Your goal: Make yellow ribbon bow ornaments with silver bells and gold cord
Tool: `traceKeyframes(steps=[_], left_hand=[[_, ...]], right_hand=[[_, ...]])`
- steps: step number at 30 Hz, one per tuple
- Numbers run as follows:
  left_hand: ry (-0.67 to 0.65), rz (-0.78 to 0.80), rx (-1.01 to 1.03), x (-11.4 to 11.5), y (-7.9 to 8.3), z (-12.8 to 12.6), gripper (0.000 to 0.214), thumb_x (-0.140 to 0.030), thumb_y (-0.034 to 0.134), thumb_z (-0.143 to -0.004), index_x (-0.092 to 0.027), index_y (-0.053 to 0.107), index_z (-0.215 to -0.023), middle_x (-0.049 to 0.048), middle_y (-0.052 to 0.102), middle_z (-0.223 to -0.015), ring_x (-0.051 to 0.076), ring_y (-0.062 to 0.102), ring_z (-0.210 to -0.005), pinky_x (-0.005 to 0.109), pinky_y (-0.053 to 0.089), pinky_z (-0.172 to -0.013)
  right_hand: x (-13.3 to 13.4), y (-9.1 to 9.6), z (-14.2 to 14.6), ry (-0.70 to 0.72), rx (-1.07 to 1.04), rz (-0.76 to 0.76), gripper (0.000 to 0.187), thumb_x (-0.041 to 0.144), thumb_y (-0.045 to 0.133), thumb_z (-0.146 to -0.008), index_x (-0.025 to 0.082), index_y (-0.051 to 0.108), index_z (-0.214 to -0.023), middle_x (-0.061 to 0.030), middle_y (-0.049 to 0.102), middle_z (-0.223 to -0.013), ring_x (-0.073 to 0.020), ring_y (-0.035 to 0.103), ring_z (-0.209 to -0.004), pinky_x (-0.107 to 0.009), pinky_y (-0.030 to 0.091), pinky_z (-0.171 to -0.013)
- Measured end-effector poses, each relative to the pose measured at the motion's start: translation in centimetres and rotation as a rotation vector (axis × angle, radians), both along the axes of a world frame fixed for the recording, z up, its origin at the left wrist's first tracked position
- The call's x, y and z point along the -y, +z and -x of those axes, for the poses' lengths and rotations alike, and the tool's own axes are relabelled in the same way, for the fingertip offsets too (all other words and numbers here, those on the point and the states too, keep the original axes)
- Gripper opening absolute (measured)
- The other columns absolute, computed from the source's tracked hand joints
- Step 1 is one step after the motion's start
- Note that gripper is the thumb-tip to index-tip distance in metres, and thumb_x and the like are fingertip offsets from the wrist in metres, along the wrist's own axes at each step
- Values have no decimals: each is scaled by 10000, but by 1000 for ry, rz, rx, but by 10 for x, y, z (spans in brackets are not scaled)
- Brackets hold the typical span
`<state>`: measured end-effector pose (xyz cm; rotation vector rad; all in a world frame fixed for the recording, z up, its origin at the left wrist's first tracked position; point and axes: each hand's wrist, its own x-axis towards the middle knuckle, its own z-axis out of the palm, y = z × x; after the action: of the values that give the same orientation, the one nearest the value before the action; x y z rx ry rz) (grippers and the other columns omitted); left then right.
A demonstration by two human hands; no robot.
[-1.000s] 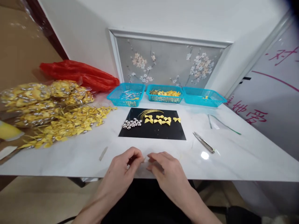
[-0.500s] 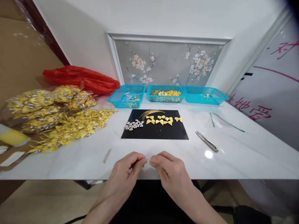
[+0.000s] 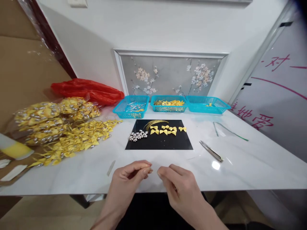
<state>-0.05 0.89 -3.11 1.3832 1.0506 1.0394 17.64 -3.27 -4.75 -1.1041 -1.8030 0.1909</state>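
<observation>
Near the table's front edge, my left hand [image 3: 133, 179] is closed in a pinch, thumb against forefinger. My right hand [image 3: 178, 182] is pinched as well, a small gap to the right of it. Whatever either one holds is too small or hidden to name. Beyond them lies a black mat [image 3: 158, 145]. On it are silver heart-shaped beads [image 3: 138, 135] at the left, several yellow ribbon bows [image 3: 164, 131] in the middle, and a bundle of gold wires [image 3: 155, 122] at the back.
Tweezers-like metal snips [image 3: 211, 151] lie right of the mat, with a green strip [image 3: 232, 131] behind. Three blue baskets [image 3: 130, 114] line the wall. Finished-looking yellow ribbon stems [image 3: 79, 140] are heaped at the left, before a red plastic bag [image 3: 87, 90]. A grey strip [image 3: 110, 168] lies near my left hand.
The camera has tilted up, so the scene sits lower in view. My hands have moved slightly further apart, both still pinched.
</observation>
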Motion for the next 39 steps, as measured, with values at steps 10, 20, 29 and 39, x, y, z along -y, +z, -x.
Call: traceKeyframes(steps=[10,20,29,39], left_hand=[[-268,-112,-202,15,15,-15,192,-191,663,-825,-210,769,-666,-2,738,-661,184,654,-656,283,501,-663],[-95,-58,19,17,1,-11,160,-256,814,-657,-167,704,-584,44,732,-678,165,636,-631,279,470,-612],[-204,93,353,15,15,-7,455,-373,953,-454,-166,564,-569,-7,672,-659,117,604,-617,302,491,-655],[-164,140,366,16,11,-5,432,-331,964,-441,-164,599,-602,-35,643,-638,92,555,-603,281,450,-662]], right_hand=[[3,13,-7,-46,201,-185,317,56,411,-957,191,689,-883,-10,520,-622,-146,499,-563,-245,393,-555],[18,16,-20,-146,367,-298,318,270,397,-1044,178,666,-902,-35,728,-723,-122,679,-536,-239,445,-519],[18,8,-22,-86,358,-267,286,297,432,-1003,207,678,-888,-28,775,-766,-152,741,-582,-207,508,-472],[21,-21,-44,-162,418,-222,281,380,511,-955,272,771,-953,-33,779,-803,-188,713,-564,-249,525,-511]])
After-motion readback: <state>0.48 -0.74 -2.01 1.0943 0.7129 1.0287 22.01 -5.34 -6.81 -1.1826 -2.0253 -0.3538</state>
